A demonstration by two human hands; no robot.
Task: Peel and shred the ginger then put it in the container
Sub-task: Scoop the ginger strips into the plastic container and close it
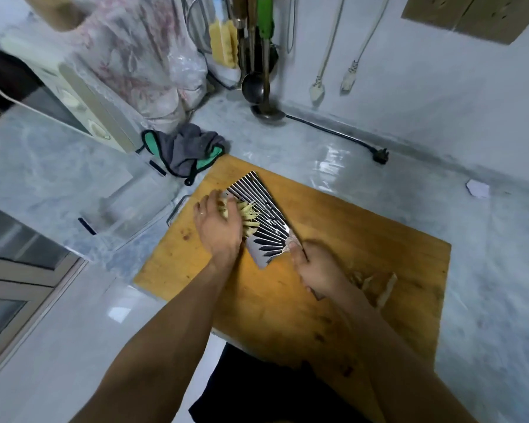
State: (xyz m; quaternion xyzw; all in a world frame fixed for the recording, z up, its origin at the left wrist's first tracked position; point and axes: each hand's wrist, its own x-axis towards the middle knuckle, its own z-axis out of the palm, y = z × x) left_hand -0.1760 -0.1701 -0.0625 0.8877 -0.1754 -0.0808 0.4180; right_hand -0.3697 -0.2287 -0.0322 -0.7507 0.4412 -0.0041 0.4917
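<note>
**Shreds gathered against the blade, container off the board's left edge**

Nearest me, my two forearms reach up over the near edge of the cutting board [333, 239], which sits on the counter [409, 166]. The shredded ginger [248, 213] lies near the board's far-left corner, a loose pale-yellow heap resting partly on the flat of the cleaver [264, 221]. My left hand [219, 227] is the nearer of the two: its fingers are curled over the heap from the left, cupping the shreds against the blade. My right hand [313, 265] has its grip closed round the cleaver's handle, which is mostly hidden under the hand; the blade runs from that hand away toward the far-left, its long axis diagonal across the board, and it looks tipped nearly flat.

So the ginger sits beyond and left of the right-hand grip, out toward the blade's far end, pinned between steel and left palm. The clear container [119, 215] stands on the counter just off the board's left edge, on the left hand's side. I judge the next move to be a lift of blade and cupped hand together leftward to it; shreds may slip off the blade's far end.

Peel scraps [376, 285] lie near the board's right edge, behind my right wrist.
</note>
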